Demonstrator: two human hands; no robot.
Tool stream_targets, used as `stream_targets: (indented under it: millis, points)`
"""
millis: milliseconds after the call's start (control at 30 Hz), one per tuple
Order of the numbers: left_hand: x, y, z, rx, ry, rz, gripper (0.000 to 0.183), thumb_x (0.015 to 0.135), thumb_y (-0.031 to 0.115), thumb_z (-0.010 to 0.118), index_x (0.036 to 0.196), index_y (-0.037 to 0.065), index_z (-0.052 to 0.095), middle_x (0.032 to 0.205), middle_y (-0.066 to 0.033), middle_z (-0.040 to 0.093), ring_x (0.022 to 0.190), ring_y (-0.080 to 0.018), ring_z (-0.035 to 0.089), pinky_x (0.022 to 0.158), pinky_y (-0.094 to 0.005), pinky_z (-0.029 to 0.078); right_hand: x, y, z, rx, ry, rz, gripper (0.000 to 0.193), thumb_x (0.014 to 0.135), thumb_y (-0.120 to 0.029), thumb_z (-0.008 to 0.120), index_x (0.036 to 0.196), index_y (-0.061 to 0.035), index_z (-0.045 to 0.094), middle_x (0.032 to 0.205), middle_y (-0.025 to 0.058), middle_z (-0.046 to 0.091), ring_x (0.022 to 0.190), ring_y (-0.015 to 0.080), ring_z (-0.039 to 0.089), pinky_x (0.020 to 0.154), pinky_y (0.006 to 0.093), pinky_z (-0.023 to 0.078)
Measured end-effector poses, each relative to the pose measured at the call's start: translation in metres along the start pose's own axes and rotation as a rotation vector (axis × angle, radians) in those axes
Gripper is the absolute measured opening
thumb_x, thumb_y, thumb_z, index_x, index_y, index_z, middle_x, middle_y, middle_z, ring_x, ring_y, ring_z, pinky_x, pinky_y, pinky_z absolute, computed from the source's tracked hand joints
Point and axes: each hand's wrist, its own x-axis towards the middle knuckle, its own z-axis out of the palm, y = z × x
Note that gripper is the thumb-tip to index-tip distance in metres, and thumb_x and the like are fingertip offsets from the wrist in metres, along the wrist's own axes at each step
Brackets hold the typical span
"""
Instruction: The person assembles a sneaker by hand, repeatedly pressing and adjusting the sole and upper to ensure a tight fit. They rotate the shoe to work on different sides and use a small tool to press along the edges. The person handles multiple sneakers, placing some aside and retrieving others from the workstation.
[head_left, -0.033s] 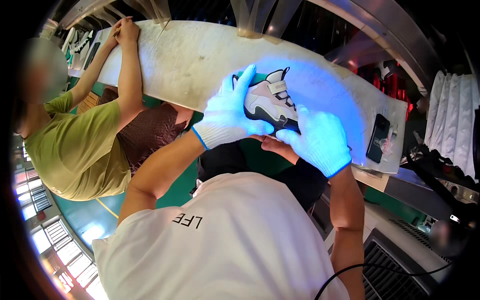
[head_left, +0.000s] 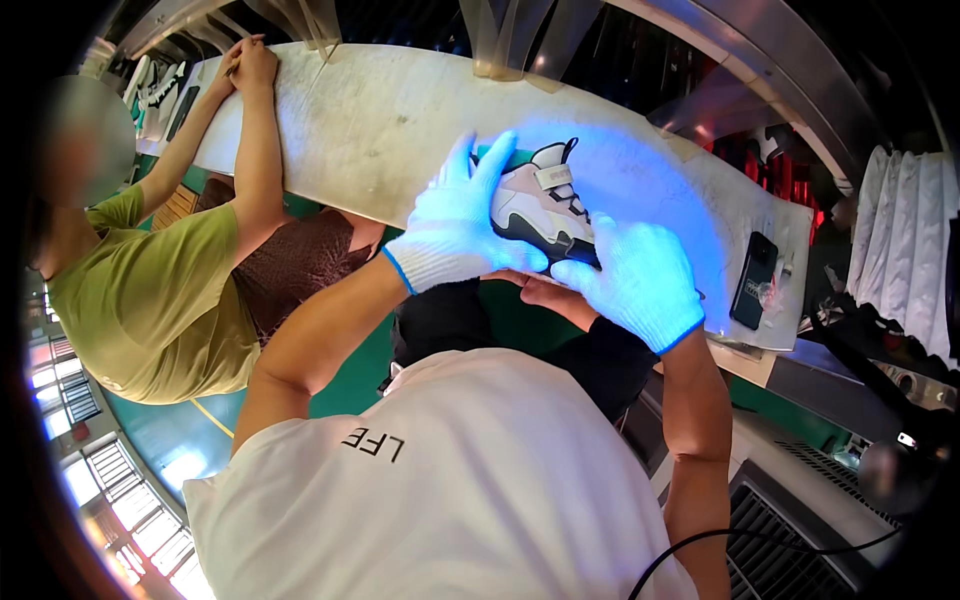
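A light grey and white sneaker (head_left: 540, 200) with black trim lies in my hands, under bright blue light above the near edge of the worktable. It has a pale strap and dark laces, and a black loop stands up from the tongue. Something green shows at its opening. My left hand (head_left: 455, 225), in a white knit glove, grips the heel end, its thumb along the sole side and its fingers behind. My right hand (head_left: 640, 275), gloved alike, holds the toe end and covers it; its thumb presses near the sole. Part of the sole is hidden by both thumbs.
The pale worktable (head_left: 370, 120) curves across the far side. A dark phone (head_left: 754, 280) lies at its right end beside clear plastic wrap (head_left: 776, 290). Clear strips (head_left: 505, 40) hang beyond. On my left sits a person in a green shirt (head_left: 165, 290), arms on the table.
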Motion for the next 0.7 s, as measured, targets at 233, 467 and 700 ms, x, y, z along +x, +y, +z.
stream_targets:
  millis: [233,467,700]
  points:
    - [0.076,-0.027,0.012,-0.27,-0.158,0.194,0.092,0.075,0.04,0.099,0.154,0.007,0.067,0.149,-0.0183,0.069,0.135,-0.0348,0.067,0.118,-0.0428,0.053,0.066,0.037,-0.011,0.195,-0.147,-0.069,0.054,0.093,-0.047,0.078,0.115,0.0016,0.081,0.099,0.0295,0.078,0.09,0.0426,0.078,0.085,0.0505,0.062]
    - [0.093,-0.069,0.012,-0.187,0.03,0.385,0.048,0.1,0.024,0.084,0.14,0.0,0.073,0.133,-0.0193,0.077,0.12,-0.0331,0.076,0.106,-0.044,0.059,0.031,0.101,0.017,1.122,0.377,0.36,0.045,0.1,-0.031,0.078,0.132,0.0011,0.076,0.101,0.0107,0.08,0.078,0.018,0.071,0.074,0.0343,0.058]
    - [0.05,0.08,0.022,0.337,-0.162,0.708,0.069,0.077,0.032,0.093,0.137,0.004,0.074,0.138,-0.0189,0.074,0.127,-0.0437,0.071,0.102,-0.0534,0.059,-0.038,0.137,0.107,1.526,0.761,0.577,0.035,0.104,-0.027,0.078,0.129,-0.0019,0.073,0.085,0.0087,0.074,0.052,0.0124,0.056,0.048,0.0302,0.044]
